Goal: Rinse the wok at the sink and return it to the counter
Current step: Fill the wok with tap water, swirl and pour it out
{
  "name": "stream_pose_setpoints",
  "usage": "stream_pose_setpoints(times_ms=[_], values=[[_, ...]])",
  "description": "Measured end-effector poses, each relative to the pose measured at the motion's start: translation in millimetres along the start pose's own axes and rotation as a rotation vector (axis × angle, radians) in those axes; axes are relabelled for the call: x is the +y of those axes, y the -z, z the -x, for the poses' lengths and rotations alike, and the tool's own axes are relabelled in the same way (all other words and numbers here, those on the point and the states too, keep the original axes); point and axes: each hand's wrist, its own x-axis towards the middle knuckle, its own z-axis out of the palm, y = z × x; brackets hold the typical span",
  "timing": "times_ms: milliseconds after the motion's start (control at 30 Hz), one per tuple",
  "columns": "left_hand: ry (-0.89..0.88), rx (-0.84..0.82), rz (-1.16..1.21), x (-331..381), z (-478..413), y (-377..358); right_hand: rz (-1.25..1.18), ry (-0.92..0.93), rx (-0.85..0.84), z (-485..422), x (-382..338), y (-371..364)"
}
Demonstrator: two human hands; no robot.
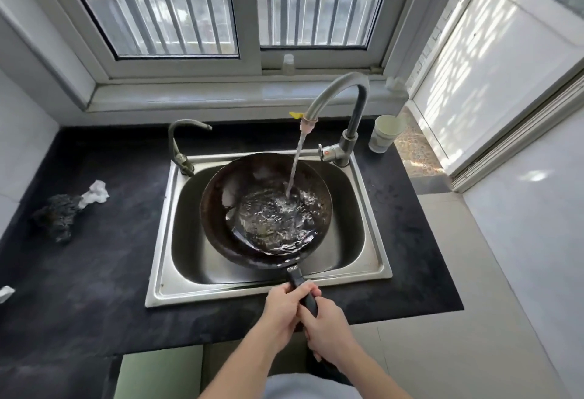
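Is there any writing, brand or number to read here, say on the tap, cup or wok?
None can be read.
Tap lever: a red mark, no letters legible.
Cup: plain where it shows.
Bottle: too blurred to tell.
Wok: no marking shows.

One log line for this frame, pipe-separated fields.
phase: rinsing | wok: in sink, water pooled inside | tap: running into wok | grip: left hand and right hand hold handle

Head-worn view, close above the sink (221,288)
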Motion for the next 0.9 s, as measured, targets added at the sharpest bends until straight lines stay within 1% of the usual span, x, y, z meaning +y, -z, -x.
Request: stream_pose_setpoints(times_ms=[67, 233, 333, 467, 667, 900], values=[[0.004, 0.012, -0.013, 0.4, -1.0, 3.3, 0.001, -0.016, -0.017, -3.2, -1.3, -2.7], [0.0, 0.013, 0.003, -1.9, 3.2, 14.1, -0.096, -0.053, -0.049, -2.4, 3.6, -14.8], [0.013, 0.01, 0.05, -6.6, 5.6, 17.5, -0.096, -0.058, -0.042, 2.5, 8.9, -20.0], [0.031, -0.015, 0.036, -13.3, 7.2, 13.2, -0.118, -0.062, -0.051, 9.1, 16.1, -16.8], [0.057, -0.047, 0.048, -17.4, -0.6, -4.3, -0.016, -0.057, 0.008, 6.6, 25.3, 0.4], [0.044, -0.036, 0.024, -8.0, -4.4, -13.6, -0.013, -0.059, -0.002, -3.2, 18.5, 9.9]])
